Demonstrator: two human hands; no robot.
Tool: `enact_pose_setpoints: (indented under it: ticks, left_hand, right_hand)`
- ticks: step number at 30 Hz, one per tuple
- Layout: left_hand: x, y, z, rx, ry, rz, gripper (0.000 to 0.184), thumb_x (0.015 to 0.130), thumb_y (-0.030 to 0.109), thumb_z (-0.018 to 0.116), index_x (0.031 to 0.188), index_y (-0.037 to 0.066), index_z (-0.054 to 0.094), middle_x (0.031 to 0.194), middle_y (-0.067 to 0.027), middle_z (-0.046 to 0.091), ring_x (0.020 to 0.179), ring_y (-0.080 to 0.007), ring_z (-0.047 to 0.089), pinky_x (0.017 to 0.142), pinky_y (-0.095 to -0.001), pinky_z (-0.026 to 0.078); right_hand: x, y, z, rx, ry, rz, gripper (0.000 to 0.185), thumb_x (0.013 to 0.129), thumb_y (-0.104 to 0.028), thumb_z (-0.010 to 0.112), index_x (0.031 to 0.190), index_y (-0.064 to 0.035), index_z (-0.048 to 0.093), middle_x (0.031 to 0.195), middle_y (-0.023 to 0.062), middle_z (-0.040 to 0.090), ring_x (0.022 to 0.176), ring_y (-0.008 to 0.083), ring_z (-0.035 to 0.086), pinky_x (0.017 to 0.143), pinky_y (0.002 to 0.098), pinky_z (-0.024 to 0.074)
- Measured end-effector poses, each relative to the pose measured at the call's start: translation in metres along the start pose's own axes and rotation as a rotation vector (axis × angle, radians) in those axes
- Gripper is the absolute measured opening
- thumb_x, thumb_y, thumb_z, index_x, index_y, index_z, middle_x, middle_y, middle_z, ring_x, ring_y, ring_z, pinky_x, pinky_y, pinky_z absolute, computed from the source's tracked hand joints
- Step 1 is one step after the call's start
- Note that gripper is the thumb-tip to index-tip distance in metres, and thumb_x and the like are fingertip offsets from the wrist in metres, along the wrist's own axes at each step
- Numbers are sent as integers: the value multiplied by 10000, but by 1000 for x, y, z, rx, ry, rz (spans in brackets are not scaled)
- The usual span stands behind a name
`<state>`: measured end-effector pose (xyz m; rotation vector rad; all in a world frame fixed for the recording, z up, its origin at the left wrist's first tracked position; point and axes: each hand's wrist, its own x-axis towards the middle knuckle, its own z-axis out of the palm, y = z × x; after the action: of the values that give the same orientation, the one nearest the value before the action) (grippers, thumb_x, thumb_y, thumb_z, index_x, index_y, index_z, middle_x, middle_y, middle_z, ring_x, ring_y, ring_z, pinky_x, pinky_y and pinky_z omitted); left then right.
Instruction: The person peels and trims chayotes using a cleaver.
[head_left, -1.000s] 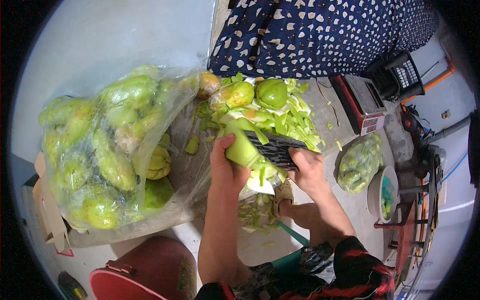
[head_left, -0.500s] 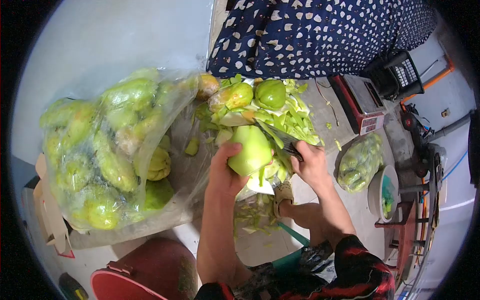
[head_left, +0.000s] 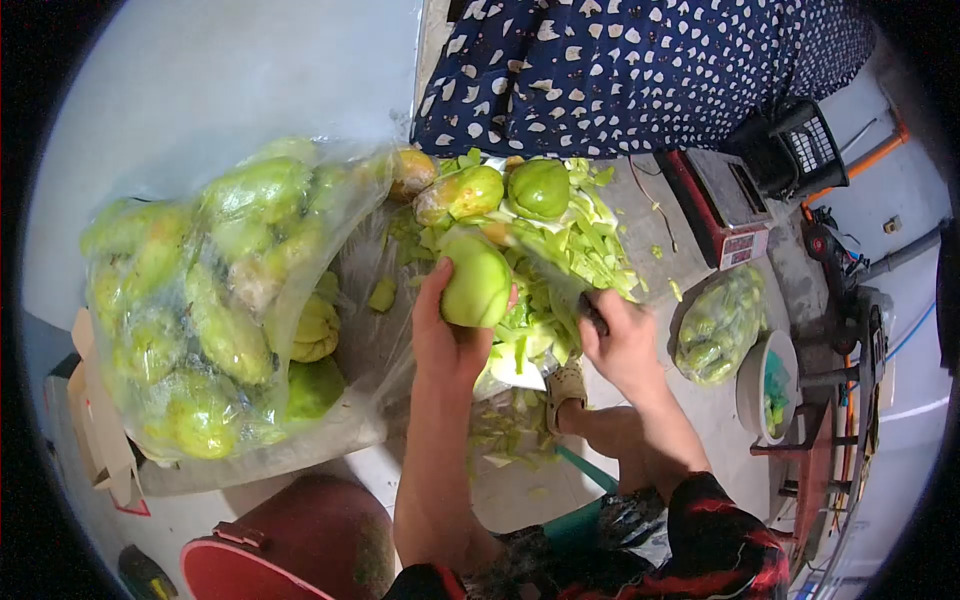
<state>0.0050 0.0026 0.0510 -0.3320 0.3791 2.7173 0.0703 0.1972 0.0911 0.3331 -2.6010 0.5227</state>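
Observation:
My left hand (head_left: 448, 322) is closed around a pale green peeled chayote (head_left: 474, 280). In my right hand (head_left: 622, 335) is the dark handle of a knife (head_left: 555, 272); its blade is smeared by motion and points up and left toward the chayote. A heap of green peelings (head_left: 585, 235) lies just beyond and beneath both hands. At the back of the heap sit a whole green chayote (head_left: 539, 189) and a yellowish, browned one (head_left: 471, 194).
A clear plastic bag of chayotes (head_left: 215, 320) fills the left side. Right of the peelings are a red scale (head_left: 715, 205), a smaller filled bag (head_left: 722, 325) and a white bucket (head_left: 768, 388). A red bin (head_left: 290, 540) stands at the lower left. Peelings also litter the floor.
The chayote has shifted slightly left and turned in my left hand. My right hand has moved a little, and the knife blade is now blurred and apart from the chayote's near side.

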Motion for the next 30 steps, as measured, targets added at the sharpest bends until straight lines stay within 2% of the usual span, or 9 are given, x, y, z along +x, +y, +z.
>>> enact_pose_setpoints:
  ticks: [1, 2, 4, 10, 15, 17, 18, 27, 30]
  left_hand:
    - [-1, -1, 4, 17, 58, 28, 407, 907, 322, 569, 1203, 42, 577, 1133, -136, 638, 1050, -237, 602, 920, -431, 489]
    - [2, -4, 4, 18, 58, 28, 407, 907, 322, 569, 1203, 42, 577, 1133, -136, 638, 1050, -237, 602, 920, -431, 489]
    - [7, -11, 3, -125, 2, -6, 394, 910, 329, 551, 1167, 33, 589, 1106, -155, 656, 1000, -260, 636, 886, -423, 515]
    - [3, -21, 4, -94, -18, -22, 401, 925, 347, 495, 1143, 25, 595, 1038, -177, 676, 943, -295, 661, 872, -425, 529]
    - [4, -21, 5, -122, 9, 0, 385, 921, 325, 507, 1154, 31, 593, 1084, -147, 671, 984, -296, 650, 913, -424, 510]
    - [5, -18, 7, -102, 45, 52, 370, 907, 295, 537, 1165, 34, 590, 1114, -117, 667, 1033, -283, 636, 966, -415, 479]
    - [5, -14, 2, -70, -26, 54, 360, 887, 255, 566, 1169, 33, 594, 1130, -108, 663, 1074, -271, 622, 1005, -406, 451]
    - [-5, 7, 2, 94, -57, 12, 393, 842, 229, 602, 1168, 11, 599, 1092, -133, 667, 1022, -286, 643, 937, -414, 500]
    - [-6, 8, 0, 121, -106, -5, 434, 847, 253, 582, 1196, -5, 578, 1088, -150, 662, 1023, -304, 641, 902, -434, 519]
  right_hand:
    - [1, -5, 1, -61, 22, -137, 207, 696, -44, 670, 863, -40, 549, 673, 112, 552, 566, 291, 590, 479, 381, 456]
    - [1, -7, 5, -60, 23, -136, 207, 696, -44, 670, 863, -40, 549, 673, 112, 552, 566, 291, 590, 479, 381, 456]
    - [1, -10, 11, -59, 92, -343, 198, 660, -25, 675, 818, -34, 556, 667, 72, 517, 546, 235, 556, 463, 346, 434]
    - [4, -19, 11, -113, 100, -387, 138, 690, 12, 650, 787, -31, 561, 637, 49, 478, 517, 192, 521, 452, 325, 416]
    - [2, -12, 17, -79, 75, -293, 239, 653, -13, 669, 871, -25, 571, 649, 68, 495, 538, 241, 547, 464, 357, 431]
    - [-1, -5, 19, -71, 68, -229, 289, 635, -27, 678, 903, -25, 570, 659, 77, 506, 554, 264, 562, 476, 369, 443]
    - [-1, -2, 18, -28, 32, -216, 328, 616, -43, 685, 921, -28, 564, 672, 83, 518, 574, 282, 575, 493, 379, 457]
    - [2, -4, -2, 68, 10, -277, 382, 578, -53, 692, 934, -52, 554, 695, 90, 538, 606, 306, 586, 525, 396, 473]
    - [0, 12, 12, -2, -38, -102, 351, 588, -45, 692, 904, -59, 539, 694, 100, 544, 608, 314, 588, 529, 408, 465]
